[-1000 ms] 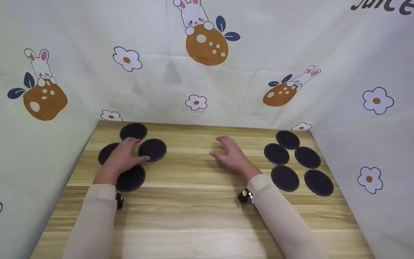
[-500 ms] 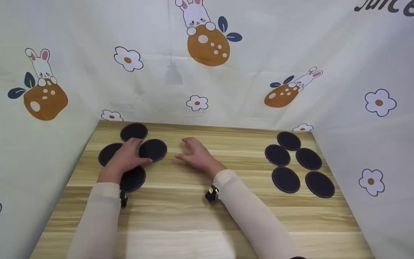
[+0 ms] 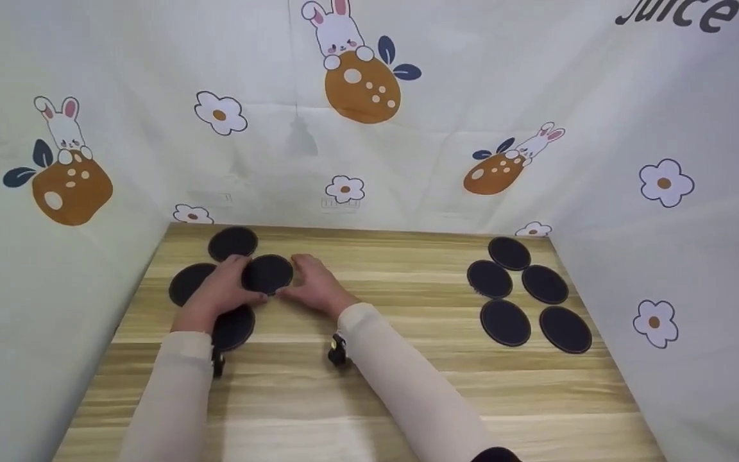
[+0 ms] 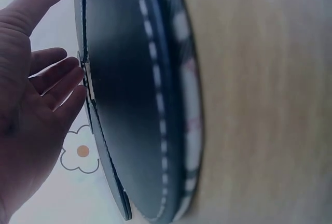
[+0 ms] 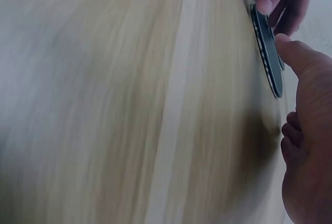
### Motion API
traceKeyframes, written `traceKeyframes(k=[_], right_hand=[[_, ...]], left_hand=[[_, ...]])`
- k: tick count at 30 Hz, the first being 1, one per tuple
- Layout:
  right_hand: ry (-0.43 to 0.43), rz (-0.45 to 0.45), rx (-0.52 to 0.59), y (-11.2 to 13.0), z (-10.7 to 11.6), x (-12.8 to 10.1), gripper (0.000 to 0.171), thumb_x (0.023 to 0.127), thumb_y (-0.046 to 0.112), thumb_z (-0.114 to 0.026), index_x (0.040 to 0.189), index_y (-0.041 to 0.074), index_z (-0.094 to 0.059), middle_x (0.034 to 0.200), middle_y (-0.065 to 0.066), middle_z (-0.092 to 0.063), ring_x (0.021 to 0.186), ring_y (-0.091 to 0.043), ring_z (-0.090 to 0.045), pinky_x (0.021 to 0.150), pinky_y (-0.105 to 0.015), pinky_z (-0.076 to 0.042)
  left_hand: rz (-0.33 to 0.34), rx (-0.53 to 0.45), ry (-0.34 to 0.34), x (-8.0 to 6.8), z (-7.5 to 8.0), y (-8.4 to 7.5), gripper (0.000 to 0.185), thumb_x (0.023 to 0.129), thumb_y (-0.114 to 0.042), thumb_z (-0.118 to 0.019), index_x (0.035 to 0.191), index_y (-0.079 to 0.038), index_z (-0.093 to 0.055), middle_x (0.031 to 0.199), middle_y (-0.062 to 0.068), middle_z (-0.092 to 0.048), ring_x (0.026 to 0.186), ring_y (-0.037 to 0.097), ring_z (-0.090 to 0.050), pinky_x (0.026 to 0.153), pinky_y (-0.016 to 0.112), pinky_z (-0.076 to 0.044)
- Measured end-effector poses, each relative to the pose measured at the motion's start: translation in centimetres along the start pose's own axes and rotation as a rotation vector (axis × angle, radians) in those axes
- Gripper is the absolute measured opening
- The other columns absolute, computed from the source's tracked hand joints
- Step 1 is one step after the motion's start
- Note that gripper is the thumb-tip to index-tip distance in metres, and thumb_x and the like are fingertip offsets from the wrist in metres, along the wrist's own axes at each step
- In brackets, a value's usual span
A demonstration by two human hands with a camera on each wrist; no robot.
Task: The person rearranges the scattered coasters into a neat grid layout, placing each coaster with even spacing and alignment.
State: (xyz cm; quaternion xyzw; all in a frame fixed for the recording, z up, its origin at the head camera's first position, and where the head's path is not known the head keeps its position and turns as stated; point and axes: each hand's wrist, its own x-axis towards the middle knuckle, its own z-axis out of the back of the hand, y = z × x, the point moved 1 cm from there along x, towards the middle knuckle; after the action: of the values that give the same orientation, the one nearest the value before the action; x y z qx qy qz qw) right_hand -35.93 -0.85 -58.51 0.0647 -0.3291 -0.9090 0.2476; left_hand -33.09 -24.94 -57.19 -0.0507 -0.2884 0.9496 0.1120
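Observation:
In the head view a round black coaster lies between my two hands. My left hand is at its left side, fingertips near the far edge and thumb by the near edge. Across from it, my right hand has its fingers and thumb spread at the right edge. Other black coasters surround the left hand: one behind, one to the left, and one partly hidden under the wrist. Pale stitching along a coaster's rim shows close up in the left wrist view.
At the right of the wooden table several more black coasters lie flat, one of them a near-right coaster. Cloth walls printed with rabbits, oranges and flowers enclose the table at the back and both sides.
My right hand has moved left across the table from the middle to the right edge of the coaster. My left hand has stayed almost in place.

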Motion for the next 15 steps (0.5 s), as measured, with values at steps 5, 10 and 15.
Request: traceKeyframes(k=[5,10,15], right_hand=[[0.025,0.061,-0.054,1.3,-1.7,0.8,0.089,0.096,0.043,-0.086,0.164,0.001,-0.047,0.166,-0.015,-0.051,0.155,-0.026,-0.047,0.129,-0.030,-0.033],[0.021,0.068,-0.117,1.7,-1.9,1.3,0.093,0.096,0.045,-0.087,0.165,-0.001,-0.045,0.167,-0.016,-0.050,0.156,-0.025,-0.046,0.129,-0.029,-0.032],[0.010,0.074,-0.156,1.7,-1.2,1.4,0.095,0.095,0.049,-0.087,0.164,-0.001,-0.047,0.165,-0.016,-0.053,0.153,-0.027,-0.049,0.128,-0.029,-0.034]], left_hand=[[0.022,0.003,-0.002,-0.6,0.1,0.5,0.101,0.089,-0.040,-0.093,0.160,0.013,-0.044,0.161,0.037,-0.044,0.147,0.055,-0.047,0.122,0.067,-0.039],[-0.021,0.009,-0.014,-0.2,0.2,0.5,0.099,0.088,-0.039,-0.093,0.157,0.015,-0.046,0.158,0.038,-0.048,0.145,0.055,-0.049,0.121,0.067,-0.041],[-0.047,0.006,-0.016,0.5,-0.1,0.2,0.095,0.089,-0.036,-0.093,0.157,0.013,-0.048,0.159,0.036,-0.049,0.146,0.054,-0.048,0.122,0.067,-0.039]])
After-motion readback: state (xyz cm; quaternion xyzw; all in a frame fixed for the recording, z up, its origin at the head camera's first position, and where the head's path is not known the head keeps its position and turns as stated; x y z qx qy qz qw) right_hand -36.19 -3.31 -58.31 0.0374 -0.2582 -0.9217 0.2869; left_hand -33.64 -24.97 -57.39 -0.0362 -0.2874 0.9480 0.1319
